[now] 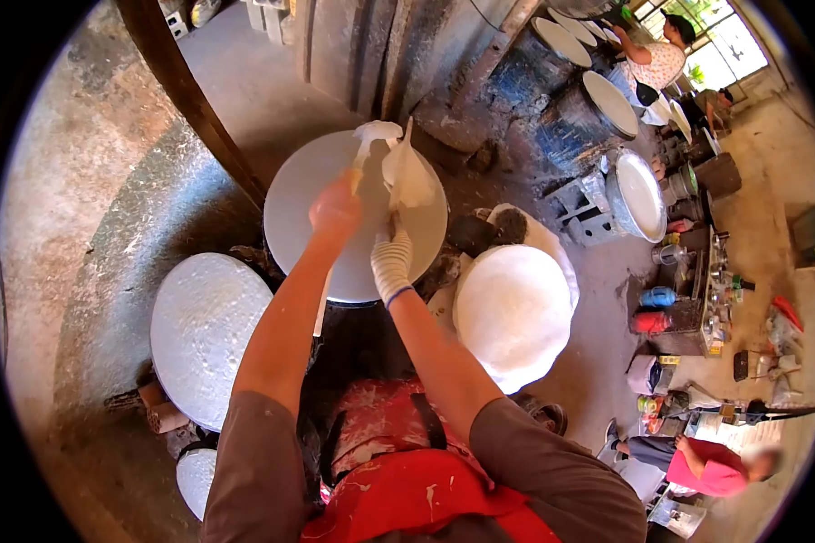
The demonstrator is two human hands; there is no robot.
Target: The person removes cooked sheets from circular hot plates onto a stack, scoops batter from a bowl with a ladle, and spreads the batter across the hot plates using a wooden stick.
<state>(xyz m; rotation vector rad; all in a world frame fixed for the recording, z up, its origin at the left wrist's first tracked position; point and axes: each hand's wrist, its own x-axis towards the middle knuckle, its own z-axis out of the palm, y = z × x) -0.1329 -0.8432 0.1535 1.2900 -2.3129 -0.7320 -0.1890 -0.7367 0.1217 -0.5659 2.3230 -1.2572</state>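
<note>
My bare left hand [337, 210] grips a long stick [323, 303] whose far end carries a white-coated head [378, 133]. In my right hand [392, 262], which wears a pale knitted glove, is the handle of a long tool with a rounded, whitish, paddle-like head [408, 176]. Both tool heads are over the far part of a wide round vessel [301, 226] with a smooth grey surface. Whether they touch that surface I cannot tell. The fingers of both hands are wrapped closed.
Left stands a round vessel with bumpy white contents [210, 330]; right, a white cloth-like round mound [514, 312]. A dark post [195, 100] rises near the grey vessel. Blue drums [566, 127] and a person [656, 63] are behind; another person in red [711, 466] is right.
</note>
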